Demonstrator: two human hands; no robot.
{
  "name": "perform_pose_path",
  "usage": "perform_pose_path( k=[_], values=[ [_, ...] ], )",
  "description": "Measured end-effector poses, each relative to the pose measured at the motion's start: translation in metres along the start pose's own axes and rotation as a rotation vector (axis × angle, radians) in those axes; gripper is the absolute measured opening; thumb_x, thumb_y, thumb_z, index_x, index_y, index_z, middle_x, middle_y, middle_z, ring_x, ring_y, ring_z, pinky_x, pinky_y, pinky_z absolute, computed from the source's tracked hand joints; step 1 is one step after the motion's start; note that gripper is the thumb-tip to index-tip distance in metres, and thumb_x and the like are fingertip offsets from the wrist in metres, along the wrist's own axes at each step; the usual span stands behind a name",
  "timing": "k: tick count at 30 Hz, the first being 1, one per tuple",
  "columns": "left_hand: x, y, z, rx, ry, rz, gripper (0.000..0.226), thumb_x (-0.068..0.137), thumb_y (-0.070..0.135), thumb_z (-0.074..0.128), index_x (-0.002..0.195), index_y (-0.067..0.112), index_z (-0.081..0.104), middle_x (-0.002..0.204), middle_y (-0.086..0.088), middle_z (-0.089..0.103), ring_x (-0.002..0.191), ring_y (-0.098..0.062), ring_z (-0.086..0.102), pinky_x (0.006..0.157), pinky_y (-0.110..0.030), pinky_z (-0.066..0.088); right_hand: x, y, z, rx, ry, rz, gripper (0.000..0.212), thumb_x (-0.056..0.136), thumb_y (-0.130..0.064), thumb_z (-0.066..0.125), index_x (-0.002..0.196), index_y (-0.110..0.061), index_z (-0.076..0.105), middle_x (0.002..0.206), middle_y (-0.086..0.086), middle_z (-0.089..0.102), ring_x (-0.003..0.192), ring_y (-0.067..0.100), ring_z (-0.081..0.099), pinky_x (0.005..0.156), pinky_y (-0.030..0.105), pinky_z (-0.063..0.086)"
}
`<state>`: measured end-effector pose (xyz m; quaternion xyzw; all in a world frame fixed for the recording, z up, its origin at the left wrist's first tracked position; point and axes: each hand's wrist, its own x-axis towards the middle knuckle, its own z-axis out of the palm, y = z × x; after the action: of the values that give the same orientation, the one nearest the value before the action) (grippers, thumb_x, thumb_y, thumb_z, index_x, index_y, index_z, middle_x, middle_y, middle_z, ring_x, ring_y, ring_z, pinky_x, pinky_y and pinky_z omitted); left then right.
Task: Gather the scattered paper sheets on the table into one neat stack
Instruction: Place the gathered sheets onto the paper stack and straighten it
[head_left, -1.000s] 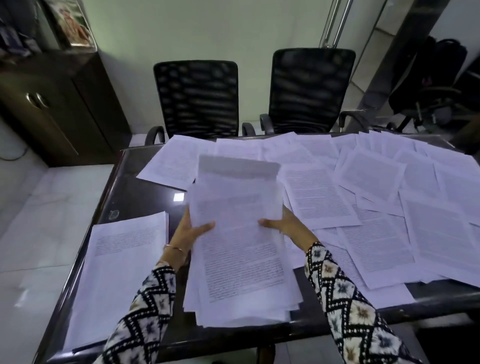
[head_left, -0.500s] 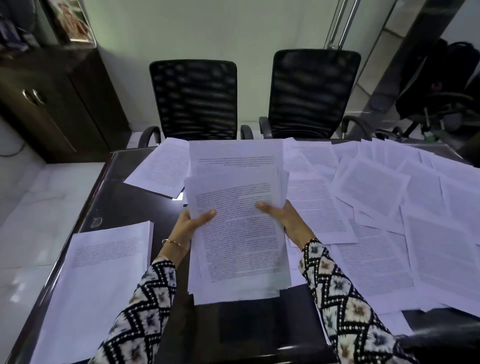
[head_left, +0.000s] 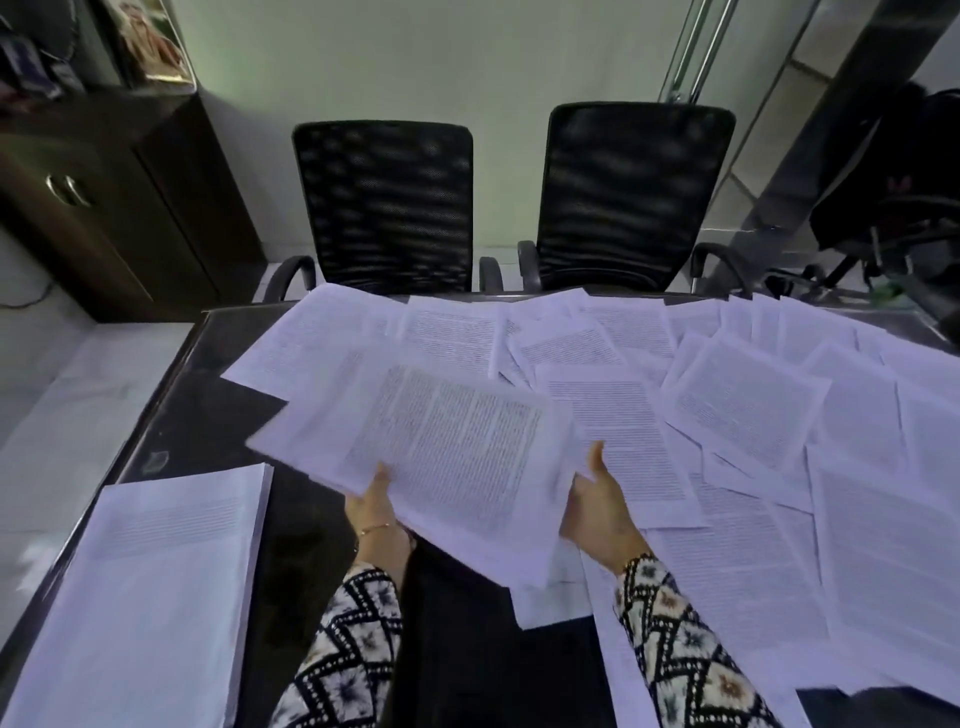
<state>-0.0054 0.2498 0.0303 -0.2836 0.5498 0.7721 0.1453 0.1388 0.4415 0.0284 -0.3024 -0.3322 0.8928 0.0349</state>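
We've got the loose bundle of sheets (head_left: 447, 457) up off the table (head_left: 208, 415), tilted and swung crosswise in front of us. Our left hand (head_left: 379, 514) grips its near edge, thumb on top and fingers tucked beneath. Our right hand (head_left: 597, 504) sits at the bundle's right edge with the thumb raised alongside. Its fingers are hidden under the paper, so we cannot tell whether it clamps or merely props.

This stuff is light, thin and floppy. The far corners sag, and the edges are fanned out, not flush. Smooth sheets like these probably slide over one another, so a one-sided pinch likely lets the middle ones slip out. We judge the best hold is on two opposite edges, thumbs above and fingers spread wide below, and then a tap of an edge on the table to square it up.

The neat stack (head_left: 156, 587) lies at the near left of the table, apart from the bundle. The scattered sheets (head_left: 748, 415) overlap across the far and right side, plenty left to gather.
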Motion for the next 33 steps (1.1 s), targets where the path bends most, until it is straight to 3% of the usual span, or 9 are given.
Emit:
perform_pose_path(
  k=[4, 7, 11, 15, 18, 21, 27, 31, 33],
  values=[
    [-0.02, -0.041, -0.002, -0.028, -0.002, -0.103, 0.046, 0.096, 0.009, 0.049, 0.14, 0.003, 0.037, 0.135, -0.016, 0.049, 0.118, -0.032, 0.051, 0.092, -0.035, 0.042, 0.006, 0.022, -0.003, -0.275, 0.057, 0.011, 0.062, 0.089, -0.059, 0.055, 0.132, -0.015, 0.058, 0.127, 0.011, 0.066, 0.117, 0.029, 0.062, 0.101, 0.047, 0.046],
    [-0.011, -0.041, -0.029, -0.01, -0.071, -0.141, 0.039, 0.092, 0.007, 0.051, 0.131, 0.004, 0.051, 0.116, -0.012, 0.059, 0.093, -0.026, 0.058, 0.074, -0.034, 0.05, 0.027, 0.024, -0.033, -0.524, 0.109, 0.021, 0.091, 0.055, -0.037, 0.094, 0.13, -0.002, 0.057, 0.123, 0.014, 0.067, 0.112, 0.028, 0.064, 0.105, 0.045, 0.046],
    [0.029, 0.013, -0.081, 0.201, -0.196, -0.104, 0.02, 0.093, 0.014, 0.049, 0.105, 0.007, 0.063, 0.087, -0.004, 0.074, 0.068, -0.013, 0.067, 0.054, -0.019, 0.054, 0.017, -0.009, -0.048, -0.596, 0.138, 0.073, 0.067, 0.064, -0.013, 0.085, 0.125, 0.0, 0.061, 0.118, 0.013, 0.07, 0.111, 0.027, 0.066, 0.102, 0.04, 0.049],
    [0.075, 0.05, -0.091, 0.629, -0.364, -0.208, 0.032, 0.091, 0.032, 0.057, 0.111, 0.008, 0.064, 0.105, -0.013, 0.071, 0.093, -0.026, 0.068, 0.084, -0.039, 0.054, 0.013, -0.019, -0.051, -0.559, 0.128, 0.169, 0.037, 0.085, -0.004, 0.07, 0.121, -0.005, 0.064, 0.118, 0.012, 0.07, 0.104, 0.023, 0.068, 0.086, 0.029, 0.056],
    [0.083, 0.039, -0.07, 0.834, -0.447, -0.213, 0.039, 0.091, 0.027, 0.06, 0.117, -0.002, 0.06, 0.113, -0.022, 0.066, 0.098, -0.031, 0.065, 0.092, -0.045, 0.051, 0.022, 0.005, -0.032, -0.551, 0.092, 0.238, 0.052, 0.084, -0.028, 0.073, 0.131, -0.01, 0.059, 0.128, 0.009, 0.065, 0.119, 0.025, 0.061, 0.106, 0.04, 0.045],
    [0.078, 0.039, -0.06, 0.884, -0.522, -0.175, 0.026, 0.092, 0.024, 0.058, 0.104, 0.002, 0.061, 0.096, -0.015, 0.068, 0.078, -0.023, 0.067, 0.069, -0.032, 0.055, 0.036, 0.029, -0.006, -0.632, 0.172, 0.255, 0.095, 0.075, -0.051, 0.078, 0.15, -0.014, 0.032, 0.152, 0.001, 0.037, 0.139, 0.02, 0.039, 0.117, 0.04, 0.029],
    [0.093, 0.036, -0.08, 0.904, -0.612, 0.021, 0.027, 0.086, 0.001, 0.062, 0.111, 0.003, 0.05, 0.117, -0.02, 0.058, 0.097, -0.027, 0.059, 0.082, -0.032, 0.052, 0.047, 0.045, 0.006, -0.79, 0.611, -0.142, 0.026, 0.092, -0.025, 0.064, 0.113, -0.01, 0.059, 0.119, 0.012, 0.064, 0.101, 0.023, 0.06, 0.079, 0.029, 0.047],
    [0.09, 0.035, -0.085, 0.906, -0.66, 0.128, 0.05, 0.086, 0.0, 0.062, 0.131, 0.008, 0.042, 0.117, -0.012, 0.059, 0.107, -0.029, 0.059, 0.088, -0.039, 0.05, 0.054, 0.057, 0.028, -1.038, 0.641, -0.171, 0.035, 0.094, -0.016, 0.056, 0.127, -0.006, 0.049, 0.125, 0.015, 0.06, 0.096, 0.023, 0.056, 0.083, 0.034, 0.049],
    [0.094, 0.047, -0.082, 0.934, -0.702, 0.196, 0.047, 0.087, 0.004, 0.061, 0.131, 0.011, 0.045, 0.116, -0.009, 0.06, 0.104, -0.024, 0.06, 0.089, -0.037, 0.05, 0.054, 0.049, 0.034, -1.176, 0.652, -0.374, 0.059, 0.089, -0.025, 0.067, 0.138, -0.008, 0.04, 0.138, 0.013, 0.049, 0.116, 0.025, 0.052, 0.094, 0.039, 0.048]
  ],
)
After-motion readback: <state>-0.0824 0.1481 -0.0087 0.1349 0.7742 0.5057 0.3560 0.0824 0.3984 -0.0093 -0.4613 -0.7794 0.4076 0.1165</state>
